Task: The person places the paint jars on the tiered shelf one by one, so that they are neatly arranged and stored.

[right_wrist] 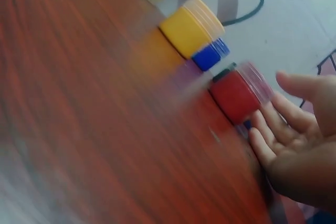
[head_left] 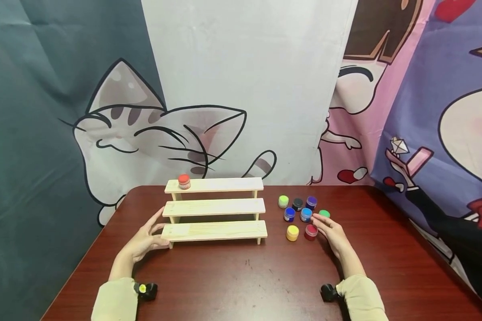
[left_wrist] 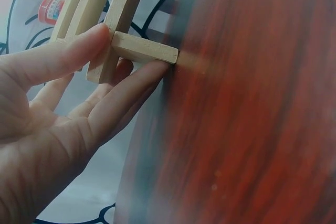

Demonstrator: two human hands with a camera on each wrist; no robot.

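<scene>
A three-tier wooden display rack (head_left: 214,230) stands at the left of the table, and an orange-red paint jar (head_left: 184,182) sits at the left of its top tier. My left hand (head_left: 142,243) grips the rack's left end; in the left wrist view its thumb (left_wrist: 94,43) presses the board while the fingers reach round underneath. At the right, my right hand (head_left: 334,237) is beside a dark red paint jar (head_left: 311,232), its fingers loosely bent with nothing held. In the right wrist view, the fingertips come close behind that dark red jar (right_wrist: 239,95).
Left of the dark red jar is a yellow jar (head_left: 292,233). Behind them are light blue (head_left: 306,215), dark blue (head_left: 289,214), black (head_left: 297,204), purple (head_left: 311,203), lime (head_left: 283,201) and green (head_left: 324,213) jars. A cartoon-printed curtain (head_left: 249,89) hangs behind the table.
</scene>
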